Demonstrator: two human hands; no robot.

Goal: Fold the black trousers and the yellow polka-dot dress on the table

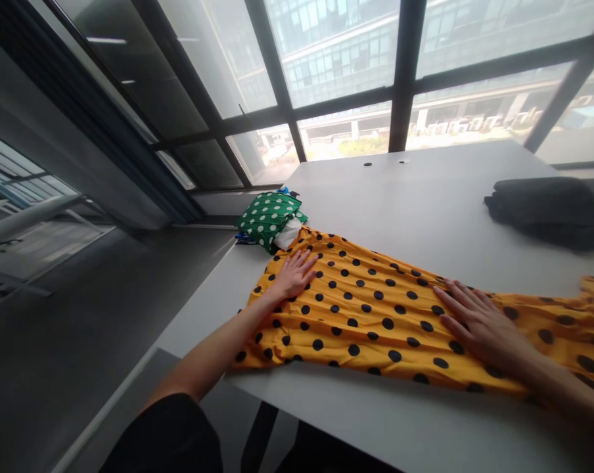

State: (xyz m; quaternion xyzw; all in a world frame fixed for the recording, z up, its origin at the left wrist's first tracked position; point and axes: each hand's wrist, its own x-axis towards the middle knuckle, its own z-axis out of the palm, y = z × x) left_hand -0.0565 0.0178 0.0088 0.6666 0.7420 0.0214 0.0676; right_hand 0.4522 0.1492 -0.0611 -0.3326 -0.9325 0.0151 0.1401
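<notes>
Tall windows [326, 52] with dark frames stand behind a pale grey bench [425, 190], with office blocks hazy beyond the glass.

The left hand [293, 276] lies flat and open, palm down, fingers slightly spread, on the far left end of a yellow dotted garment [370, 309]. The right hand [477, 322] is just as flat and open on the cloth's right part, fingers pointing left. Neither hand grips anything. The garment is spread lengthwise across the near side of the bench. Its lower hem runs close to the front edge, and its right end runs out of view.

As I judge it, the main risk is slippage. The fabric looks thin and pleated, so palms pressing without a grip could push it into ridges, or slide it toward the near edge until it drops to the floor. The left end touches a folded green dotted cloth [268, 219] that sits by the bench's left edge. A pull there could drag that cloth off too.

Counted:
- two hands
- one yellow garment
- one green folded cloth, with one white piece [288, 233] tucked beneath it
- one dark bundle [548, 210], well apart at the far right
- two small round holes [367, 164] near the back of the bench
</notes>
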